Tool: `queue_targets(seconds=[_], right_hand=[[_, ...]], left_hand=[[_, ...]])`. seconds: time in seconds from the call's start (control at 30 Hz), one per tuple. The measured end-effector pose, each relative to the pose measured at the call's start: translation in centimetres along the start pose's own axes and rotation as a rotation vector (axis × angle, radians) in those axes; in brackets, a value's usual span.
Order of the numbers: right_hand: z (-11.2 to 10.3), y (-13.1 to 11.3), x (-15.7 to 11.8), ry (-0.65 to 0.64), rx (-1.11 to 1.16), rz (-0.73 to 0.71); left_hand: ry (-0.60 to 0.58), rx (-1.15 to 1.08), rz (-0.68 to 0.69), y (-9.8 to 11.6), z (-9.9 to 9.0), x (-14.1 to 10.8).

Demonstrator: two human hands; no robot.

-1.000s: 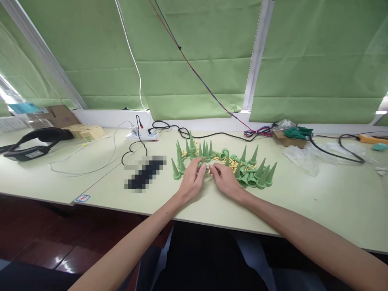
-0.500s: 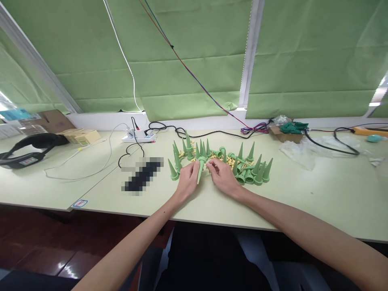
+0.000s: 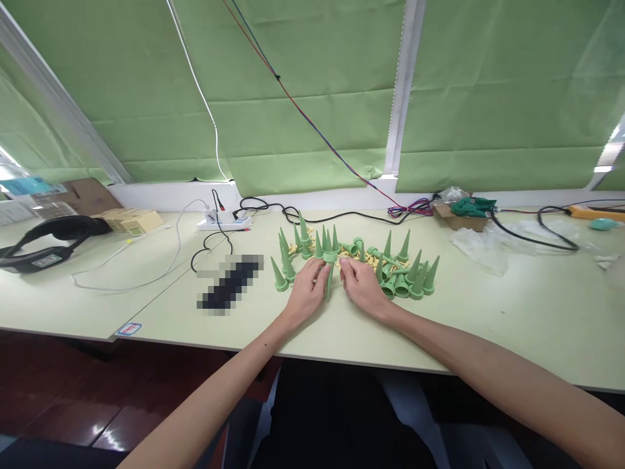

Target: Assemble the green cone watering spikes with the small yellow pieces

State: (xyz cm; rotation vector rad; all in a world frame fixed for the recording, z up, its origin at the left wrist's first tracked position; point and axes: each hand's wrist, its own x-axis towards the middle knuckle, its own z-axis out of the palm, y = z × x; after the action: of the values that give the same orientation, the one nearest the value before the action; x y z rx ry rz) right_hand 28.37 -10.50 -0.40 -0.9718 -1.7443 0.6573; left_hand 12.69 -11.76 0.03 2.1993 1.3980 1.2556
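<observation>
My left hand (image 3: 307,286) is closed around a green plastic watering spike (image 3: 330,258), its ringed wide end up and its tip pointing down. Just to the right, my right hand (image 3: 360,284) has thumb and fingers pinched together, apart from the spike. Whatever lies in that pinch is too small or hidden to name. Behind both hands are small yellow pieces (image 3: 372,260) in a loose pile. Green spikes (image 3: 418,284) stand point-up to the right, and some lie on their sides by the pile. More upright spikes (image 3: 279,276) are left of my left hand.
A white power strip (image 3: 224,223) with black cables sits at the back of the table. Headphones (image 3: 53,241) and small boxes (image 3: 141,221) are far left. At the back right are a cardboard box (image 3: 461,218), clear plastic bags (image 3: 481,247) and a black cable. A pixelated dark patch lies left.
The spike in my left hand has shifted slightly right and turned more upright, its ringed end now tipped up. My right hand's fingers have drawn closer together.
</observation>
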Motion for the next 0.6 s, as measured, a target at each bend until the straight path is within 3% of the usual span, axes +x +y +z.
queue_targets(seconds=[0.13,0.27,0.47,0.6], right_hand=[[-0.12,-0.33,0.00,0.032,0.005,-0.009],[-0.21,-0.68,-0.10,0.047,0.015,-0.038],[-0.13,-0.80,-0.12,-0.016,-0.018,-0.097],[-0.07,-0.70,-0.10,-0.062,-0.029,-0.137]], left_hand=[[0.067,-0.039,-0.034,0.00,0.12,-0.06],[0.133,-0.155,-0.169,-0.07,0.11,-0.06],[0.069,-0.431,-0.409,0.41,-0.04,0.18],[0.007,-0.465,-0.434,0.50,-0.16,0.20]])
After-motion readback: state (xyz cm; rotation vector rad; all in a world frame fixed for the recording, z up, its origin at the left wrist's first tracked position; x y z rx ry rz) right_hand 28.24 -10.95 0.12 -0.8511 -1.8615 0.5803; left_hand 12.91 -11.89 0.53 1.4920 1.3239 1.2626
